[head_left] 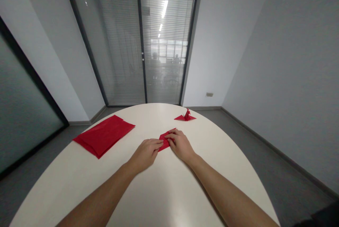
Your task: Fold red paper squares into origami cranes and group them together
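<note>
Because the folded red paper (165, 144) is lying on the round white table (164, 200), the surface is backing it and my fingers are only having to supply force from above, I'd judge. Left hand (146, 153) is resting its fingertips on the paper's left side, probably to stop it sliding. Right hand (182, 145) is curling its fingers over the right part; looks like tip control, not a palm hold. Grip status: both hands are touching the paper, red showing between them; whether either is pinching or just pressing, I can't tell, undersides are hiding. The layered red paper sheets (106, 133) are lying beyond and left of my left hand, well apart, likely so loose edges aren't getting under my wrists. The red origami crane (186, 116) is sitting near the far edge, wings spreading wide, probably steadying it, and that spot is leaving my hands some room
</note>
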The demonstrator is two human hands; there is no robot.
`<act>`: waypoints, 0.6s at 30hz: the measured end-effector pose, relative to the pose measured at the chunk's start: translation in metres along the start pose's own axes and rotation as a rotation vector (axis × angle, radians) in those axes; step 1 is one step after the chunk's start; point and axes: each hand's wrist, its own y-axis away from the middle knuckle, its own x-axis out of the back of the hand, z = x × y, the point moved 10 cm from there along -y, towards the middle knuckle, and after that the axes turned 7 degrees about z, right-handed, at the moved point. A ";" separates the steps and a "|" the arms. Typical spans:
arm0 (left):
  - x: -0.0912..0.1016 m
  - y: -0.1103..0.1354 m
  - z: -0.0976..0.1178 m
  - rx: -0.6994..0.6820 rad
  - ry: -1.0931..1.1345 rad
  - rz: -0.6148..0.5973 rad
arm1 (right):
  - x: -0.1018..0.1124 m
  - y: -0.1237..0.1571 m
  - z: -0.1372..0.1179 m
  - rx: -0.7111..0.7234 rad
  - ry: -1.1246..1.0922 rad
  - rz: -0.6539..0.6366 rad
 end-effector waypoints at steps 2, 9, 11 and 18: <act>0.000 0.000 0.001 -0.013 0.002 -0.010 | -0.001 0.000 0.003 -0.018 0.031 -0.018; -0.001 0.001 0.008 -0.037 -0.075 -0.060 | 0.002 0.000 0.001 -0.030 0.074 -0.026; -0.001 0.000 0.012 -0.048 -0.116 -0.080 | 0.002 0.000 0.002 -0.034 0.084 -0.026; -0.003 0.002 0.022 -0.062 -0.185 -0.145 | 0.005 -0.001 0.005 -0.041 0.136 -0.038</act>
